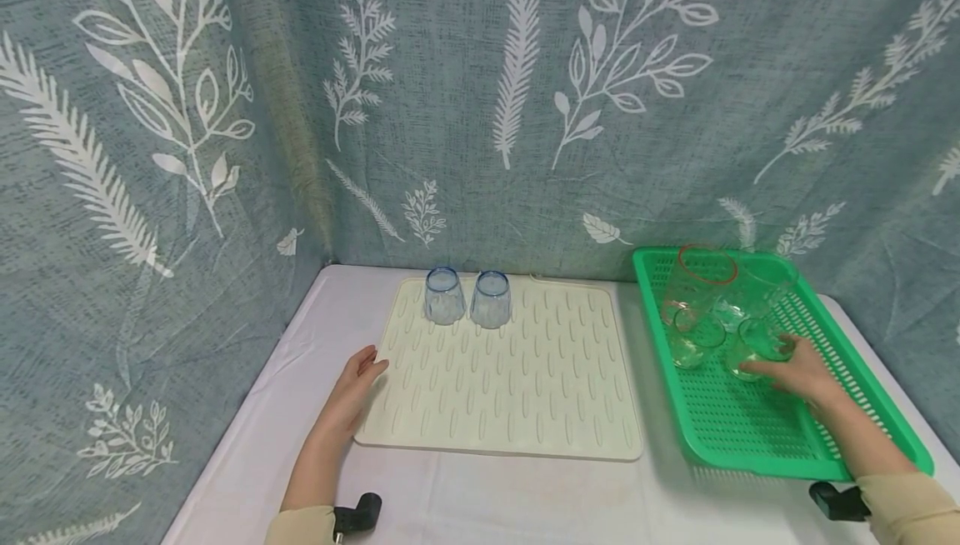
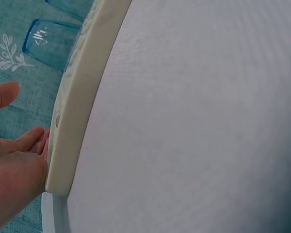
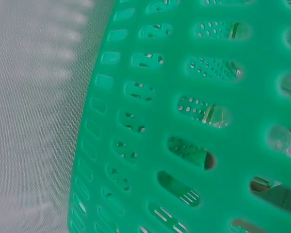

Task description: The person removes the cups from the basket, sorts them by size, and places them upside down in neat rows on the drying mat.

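Note:
My right hand (image 1: pixel 802 374) reaches into the green basket (image 1: pixel 750 432) and grips a clear drinking glass (image 1: pixel 752 337), thumb on its near side and fingers at its right. Another small clear glass (image 1: pixel 693 343) stands just left of it. Behind them are a taller glass with a red rim (image 1: pixel 701 278) and a clear glass (image 1: pixel 768 285). In the right wrist view the basket's slotted wall (image 3: pixel 155 107) hides most of the hand. My left hand (image 1: pixel 356 387) holds nothing, its fingers loosely extended beside the left edge of the cream draining mat (image 1: pixel 510 395).
Two blue-tinted glasses (image 1: pixel 445 299) stand upside down side by side at the mat's back left. A white cloth (image 1: pixel 480 495) covers the table. Patterned blue-green curtains (image 1: pixel 465 112) hang close behind and at both sides.

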Demonstrator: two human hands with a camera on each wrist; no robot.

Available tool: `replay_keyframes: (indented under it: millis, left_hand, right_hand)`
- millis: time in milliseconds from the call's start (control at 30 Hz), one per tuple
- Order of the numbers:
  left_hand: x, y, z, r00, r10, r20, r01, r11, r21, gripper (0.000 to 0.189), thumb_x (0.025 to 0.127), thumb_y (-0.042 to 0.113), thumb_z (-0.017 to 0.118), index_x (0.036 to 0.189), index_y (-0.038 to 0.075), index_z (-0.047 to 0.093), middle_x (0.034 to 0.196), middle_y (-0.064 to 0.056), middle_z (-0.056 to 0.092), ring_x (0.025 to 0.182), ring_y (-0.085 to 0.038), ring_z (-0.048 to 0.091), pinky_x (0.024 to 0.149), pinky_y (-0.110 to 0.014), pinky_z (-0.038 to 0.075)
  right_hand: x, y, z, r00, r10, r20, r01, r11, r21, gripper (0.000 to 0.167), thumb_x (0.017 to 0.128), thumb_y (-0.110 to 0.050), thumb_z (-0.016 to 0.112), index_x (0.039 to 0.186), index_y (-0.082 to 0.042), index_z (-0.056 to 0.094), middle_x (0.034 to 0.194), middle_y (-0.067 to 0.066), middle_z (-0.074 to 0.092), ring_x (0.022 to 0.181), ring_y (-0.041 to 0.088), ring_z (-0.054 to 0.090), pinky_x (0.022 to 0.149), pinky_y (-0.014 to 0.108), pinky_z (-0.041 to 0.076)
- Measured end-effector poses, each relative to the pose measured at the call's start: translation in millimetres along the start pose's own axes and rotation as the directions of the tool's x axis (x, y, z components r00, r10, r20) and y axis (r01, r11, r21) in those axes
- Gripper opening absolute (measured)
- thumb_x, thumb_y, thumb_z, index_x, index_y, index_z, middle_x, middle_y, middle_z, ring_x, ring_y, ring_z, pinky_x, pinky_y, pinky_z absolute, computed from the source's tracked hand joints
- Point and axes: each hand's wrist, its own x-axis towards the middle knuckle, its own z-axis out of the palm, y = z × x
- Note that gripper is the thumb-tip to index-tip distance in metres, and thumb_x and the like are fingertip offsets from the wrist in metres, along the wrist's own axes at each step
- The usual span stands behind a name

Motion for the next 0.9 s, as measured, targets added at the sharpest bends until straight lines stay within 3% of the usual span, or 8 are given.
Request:
replay_keyframes:
  millis: [233,600,900]
  left_hand:
    - [-0.8,0.3,-0.2,1.000,0.007,0.007,-0.007,1.000,0.001,0.071,0.102,0.019,0.047,0.153,-0.007,0.004,0.155,-0.030,0.012,0.143,-0.043,0.010,0.117,-0.053,0.012]
    - [-1.2,0.6,0.5,1.000,-0.004,-0.009,0.004,1.000,0.013,0.070,0.102,0.020,0.046,0.153,-0.006,0.005,0.155,-0.029,0.013,0.144,-0.042,0.012,0.117,-0.052,0.013]
    - [-4.1,4.3,4.5,0.999,-0.002,-0.053,0.004,0.999,0.040,0.069,0.101,0.019,0.048,0.152,-0.007,0.009,0.153,-0.029,0.019,0.141,-0.041,0.020,0.116,-0.050,0.018]
  right_hand:
    - [1.1,1,1,1.000,0.006,0.003,-0.006,1.000,0.021,0.099,0.094,-0.030,0.063,0.142,0.023,-0.007,0.140,0.051,0.007,0.124,0.062,0.030,0.094,0.053,0.048]
    - [-3.1,1,1,1.000,-0.007,-0.002,0.007,0.999,0.047,0.099,0.095,-0.034,0.061,0.142,0.024,-0.004,0.141,0.049,0.010,0.123,0.059,0.037,0.091,0.048,0.051]
    - [-10.5,0,2,0.997,-0.034,-0.073,0.042,0.993,0.106,0.098,0.095,-0.036,0.061,0.144,0.021,-0.002,0.142,0.046,0.012,0.124,0.057,0.035,0.080,0.031,0.057]
